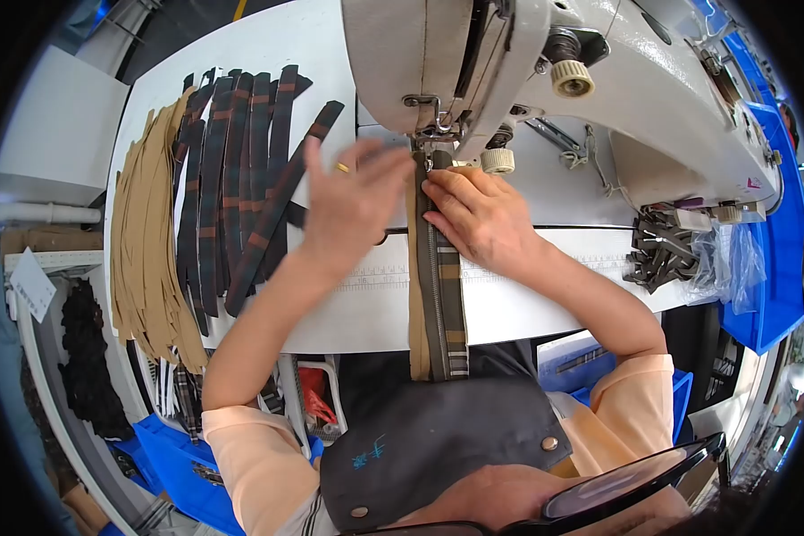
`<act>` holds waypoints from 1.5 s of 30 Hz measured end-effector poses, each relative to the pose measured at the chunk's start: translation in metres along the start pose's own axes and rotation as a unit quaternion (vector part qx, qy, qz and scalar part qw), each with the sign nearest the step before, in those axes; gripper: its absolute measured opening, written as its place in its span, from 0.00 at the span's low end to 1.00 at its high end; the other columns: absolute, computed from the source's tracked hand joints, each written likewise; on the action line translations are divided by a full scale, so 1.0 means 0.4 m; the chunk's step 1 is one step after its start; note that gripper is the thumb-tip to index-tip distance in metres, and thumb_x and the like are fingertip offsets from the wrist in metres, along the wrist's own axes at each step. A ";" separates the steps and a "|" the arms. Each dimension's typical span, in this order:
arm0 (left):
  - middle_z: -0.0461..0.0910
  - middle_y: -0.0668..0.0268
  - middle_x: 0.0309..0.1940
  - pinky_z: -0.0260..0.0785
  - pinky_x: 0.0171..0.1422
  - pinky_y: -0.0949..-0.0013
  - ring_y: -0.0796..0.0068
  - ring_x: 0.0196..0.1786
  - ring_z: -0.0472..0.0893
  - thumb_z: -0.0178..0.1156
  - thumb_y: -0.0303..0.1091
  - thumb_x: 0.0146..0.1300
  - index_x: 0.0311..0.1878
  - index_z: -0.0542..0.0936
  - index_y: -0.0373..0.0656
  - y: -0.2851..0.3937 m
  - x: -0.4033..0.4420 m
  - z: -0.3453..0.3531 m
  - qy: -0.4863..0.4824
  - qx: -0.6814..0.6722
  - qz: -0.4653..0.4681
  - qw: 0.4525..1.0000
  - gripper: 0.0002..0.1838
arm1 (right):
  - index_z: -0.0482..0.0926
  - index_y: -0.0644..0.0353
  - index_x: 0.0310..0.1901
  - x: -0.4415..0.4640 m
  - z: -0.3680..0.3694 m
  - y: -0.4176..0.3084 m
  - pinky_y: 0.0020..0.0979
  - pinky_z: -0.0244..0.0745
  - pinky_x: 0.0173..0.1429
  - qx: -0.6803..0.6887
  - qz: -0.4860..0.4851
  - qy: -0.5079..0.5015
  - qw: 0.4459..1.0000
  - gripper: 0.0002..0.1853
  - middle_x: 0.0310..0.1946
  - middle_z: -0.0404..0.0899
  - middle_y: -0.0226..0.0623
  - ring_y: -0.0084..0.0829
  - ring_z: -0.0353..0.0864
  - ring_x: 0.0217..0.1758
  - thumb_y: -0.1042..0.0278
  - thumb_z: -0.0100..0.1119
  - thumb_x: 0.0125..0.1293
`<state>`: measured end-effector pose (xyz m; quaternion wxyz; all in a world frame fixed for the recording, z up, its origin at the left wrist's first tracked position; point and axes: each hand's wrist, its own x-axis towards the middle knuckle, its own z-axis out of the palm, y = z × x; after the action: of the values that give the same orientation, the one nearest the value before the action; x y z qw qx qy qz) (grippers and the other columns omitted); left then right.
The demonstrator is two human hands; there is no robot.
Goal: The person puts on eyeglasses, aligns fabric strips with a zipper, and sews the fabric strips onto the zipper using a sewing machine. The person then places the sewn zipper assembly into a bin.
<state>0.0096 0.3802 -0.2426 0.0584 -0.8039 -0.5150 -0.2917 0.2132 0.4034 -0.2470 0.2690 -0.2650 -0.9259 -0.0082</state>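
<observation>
A layered strip of tan fabric, dark zipper and plaid fabric runs from the sewing machine's needle area down over the table's front edge. My right hand lies on its upper part, the fingers bent and pressed together near the presser foot; what they grip is hidden. Blurred by motion, my left hand is beside the strip's upper left, its fingertips close to the needle area and a ring on one finger. Whether it touches the strip cannot be made out.
Tan strips and dark plaid strips lie on the left of the white table. At the right are a pile of small dark pieces, a clear plastic bag and a blue bin. Tweezers lie behind my right hand.
</observation>
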 end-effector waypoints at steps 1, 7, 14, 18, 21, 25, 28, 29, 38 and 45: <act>0.81 0.72 0.45 0.50 0.65 0.36 0.70 0.53 0.75 0.60 0.32 0.58 0.42 0.83 0.47 -0.021 0.022 -0.029 0.013 0.002 -0.034 0.999 0.09 | 0.80 0.64 0.45 0.001 0.000 0.002 0.32 0.75 0.46 0.003 -0.001 0.001 1.000 0.17 0.47 0.77 0.36 0.34 0.77 0.47 0.67 0.66 0.54; 0.81 0.62 0.40 0.62 0.55 0.55 0.61 0.47 0.78 0.57 0.31 0.61 0.38 0.83 0.42 -0.152 0.041 -0.058 -0.105 0.022 -0.083 0.991 0.07 | 0.81 0.65 0.44 -0.002 0.003 0.002 0.32 0.75 0.47 0.022 -0.001 0.015 1.000 0.16 0.46 0.77 0.36 0.34 0.77 0.46 0.68 0.66 0.54; 0.73 0.56 0.47 0.63 0.55 0.56 0.57 0.49 0.74 0.57 0.20 0.53 0.53 0.75 0.33 0.088 -0.148 -0.164 -0.194 -0.053 -0.028 0.979 0.21 | 0.81 0.65 0.41 0.000 0.011 0.007 0.29 0.73 0.46 0.007 -0.017 0.036 0.999 0.16 0.41 0.77 0.33 0.31 0.75 0.41 0.66 0.66 0.52; 0.60 0.54 0.66 0.54 0.66 0.41 0.52 0.67 0.62 0.66 0.31 0.49 0.64 0.65 0.37 0.120 -0.182 -0.234 -0.347 -0.023 -0.044 0.937 0.36 | 0.81 0.64 0.41 -0.002 0.017 0.008 0.29 0.73 0.46 0.007 -0.018 0.041 0.999 0.16 0.41 0.77 0.33 0.31 0.75 0.41 0.65 0.66 0.53; 0.53 0.53 0.71 0.51 0.67 0.37 0.52 0.73 0.56 0.69 0.37 0.48 0.65 0.63 0.39 0.116 -0.179 -0.240 -0.368 -0.042 -0.043 0.928 0.40 | 0.81 0.64 0.42 -0.001 0.014 0.005 0.29 0.73 0.46 0.000 -0.018 0.045 0.999 0.16 0.41 0.77 0.34 0.31 0.76 0.41 0.65 0.66 0.53; 0.59 0.55 0.70 0.50 0.67 0.36 0.54 0.71 0.60 0.68 0.40 0.49 0.66 0.64 0.41 0.096 -0.207 -0.166 -0.262 -0.059 -0.037 0.963 0.40 | 0.82 0.64 0.42 0.001 0.008 0.002 0.30 0.74 0.46 0.000 -0.005 0.032 0.999 0.15 0.43 0.78 0.34 0.32 0.77 0.43 0.66 0.66 0.54; 0.70 0.57 0.63 0.48 0.69 0.38 0.57 0.66 0.69 0.66 0.38 0.52 0.63 0.68 0.41 0.084 -0.230 -0.106 -0.169 -0.017 -0.017 0.985 0.34 | 0.82 0.64 0.43 -0.003 0.008 -0.002 0.31 0.75 0.46 0.006 0.005 0.029 1.000 0.15 0.44 0.79 0.35 0.33 0.78 0.45 0.67 0.66 0.53; 0.74 0.57 0.61 0.47 0.70 0.40 0.58 0.64 0.72 0.65 0.38 0.52 0.62 0.70 0.40 0.085 -0.223 -0.094 -0.134 0.008 -0.007 0.991 0.33 | 0.82 0.64 0.42 -0.002 0.011 0.001 0.30 0.74 0.46 0.002 -0.001 0.036 0.999 0.16 0.43 0.78 0.35 0.32 0.77 0.44 0.66 0.66 0.53; 0.78 0.62 0.54 0.58 0.65 0.44 0.69 0.56 0.78 0.57 0.25 0.55 0.55 0.76 0.38 0.046 -0.019 -0.007 -0.004 0.054 0.107 0.993 0.21 | 0.81 0.64 0.40 0.000 0.007 0.001 0.30 0.74 0.46 0.003 -0.003 0.039 0.999 0.16 0.41 0.78 0.35 0.32 0.76 0.45 0.65 0.66 0.52; 0.78 0.63 0.52 0.54 0.67 0.39 0.69 0.54 0.79 0.57 0.25 0.55 0.52 0.76 0.40 0.018 -0.012 0.019 -0.058 -0.011 0.075 0.995 0.19 | 0.80 0.64 0.41 0.001 0.006 0.003 0.31 0.74 0.44 0.012 0.000 0.039 0.999 0.17 0.39 0.77 0.34 0.32 0.76 0.43 0.65 0.66 0.51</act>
<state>0.0174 0.3761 -0.2499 0.0415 -0.8565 -0.4523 -0.2452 0.2124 0.4052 -0.2490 0.3081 -0.2616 -0.9146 -0.0078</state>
